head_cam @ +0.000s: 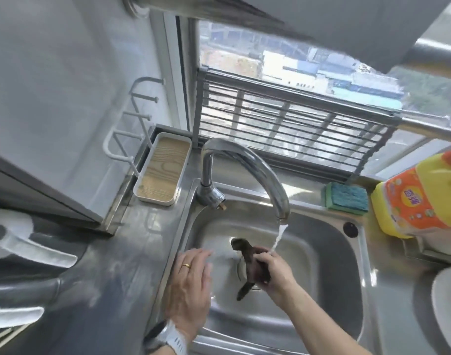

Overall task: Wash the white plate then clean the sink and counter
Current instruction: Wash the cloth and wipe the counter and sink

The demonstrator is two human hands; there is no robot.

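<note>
Over the basin of the stainless steel sink (329, 242), the right hand (275, 270) has its fingers curled round a dark wet cloth (250, 262), which is bunched in the grip with one end sticking up toward the back of the basin and the other hanging down over the drain. A thin stream of water (279, 237) falls from the curved chrome faucet (244, 165) and lands at the fingers of that hand, where they meet the cloth. The left hand (191, 285) is spread flat, fingers straight and together, holding nothing, at the left edge of the basin; its fingertips are blurred, so whether they touch the steel cannot be told. A gold ring (186, 265) sits on one finger, and a white watch strap (177, 339) wraps the wrist. The white plate (447, 311) lies on the counter to the right of the sink, only partly in view at the frame's edge. Behind the basin on the right rim rests a green and blue sponge (347, 198), and just beside it stands a yellow detergent bottle (413, 198) with an orange label. On the steel counter (132, 252) to the left of the faucet sits a white tray (163, 170) with a wood-grain insert, next to a white wire rack (127, 124) against the wall.
</note>
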